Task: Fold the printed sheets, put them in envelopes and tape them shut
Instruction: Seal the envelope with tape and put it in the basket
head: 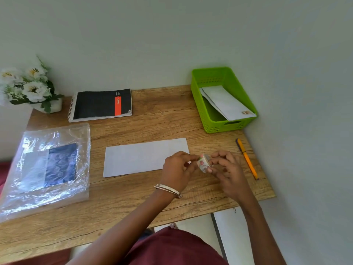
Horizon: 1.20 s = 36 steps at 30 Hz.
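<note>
A small roll of patterned tape (204, 162) is being held just above the table (145, 197), at the right end of a white envelope (142, 157) that is lying flat, long side across, near the middle of the wooden top. The right hand (226, 170) is gripping the roll, its fingers curled round the far side of it, while the left hand (178, 170) is pinching at the roll's near edge with thumb and fingertips (whether a tape end is already lifted is too small to tell). Both hands are meeting at the roll, partly over the envelope's right corner. A metal bangle (168, 190) is sitting on the left wrist.

To the right of the hands, an orange pen (247, 159) is lying near the table's right edge. Behind it, in the far right corner, a green basket (198, 104) is holding two white envelopes (227, 103), the upper one showing a small patterned strip near its end. At the back left a black spiral notebook (101, 105) is lying closed, with a pot of white flowers (28, 85) beside it. A clear plastic sleeve (45, 167) with a dark blue sheet inside is resting on the left side of the table.
</note>
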Tool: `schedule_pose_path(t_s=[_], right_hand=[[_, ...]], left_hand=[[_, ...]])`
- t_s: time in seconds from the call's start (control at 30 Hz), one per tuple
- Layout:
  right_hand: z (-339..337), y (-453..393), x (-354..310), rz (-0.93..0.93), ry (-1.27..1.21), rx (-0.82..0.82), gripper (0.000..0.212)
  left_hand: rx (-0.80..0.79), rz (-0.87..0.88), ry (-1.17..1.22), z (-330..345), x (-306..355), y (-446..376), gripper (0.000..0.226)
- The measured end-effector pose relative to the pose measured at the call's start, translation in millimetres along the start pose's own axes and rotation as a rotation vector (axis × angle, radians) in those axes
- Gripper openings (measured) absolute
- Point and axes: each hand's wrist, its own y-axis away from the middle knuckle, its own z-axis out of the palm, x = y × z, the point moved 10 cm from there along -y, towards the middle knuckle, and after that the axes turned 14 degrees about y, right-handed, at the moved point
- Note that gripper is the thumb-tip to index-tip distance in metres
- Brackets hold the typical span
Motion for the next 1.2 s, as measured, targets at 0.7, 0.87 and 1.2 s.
schedule_pose_path(t_s=[0.7,0.87,1.2], right_hand=[[15.1,-8.8,-40.2,-0.001,0.057,0.071,0.035],[-3.1,-6.3,-18.0,0.123,0.221,0.207,0.022],[-6.5,0.5,16.6,0.381,0.591,0.328,0.021]], left_hand=[[-0.121,-0.301,0.186,-26.7,-38.5,-6.0,0.013],[-0.056,-0.509,0.521,-32.1,-55.2,-0.6,0.012],[0.187,-0.811,0.857,-45.5,-80.9,12.2,0.006]])
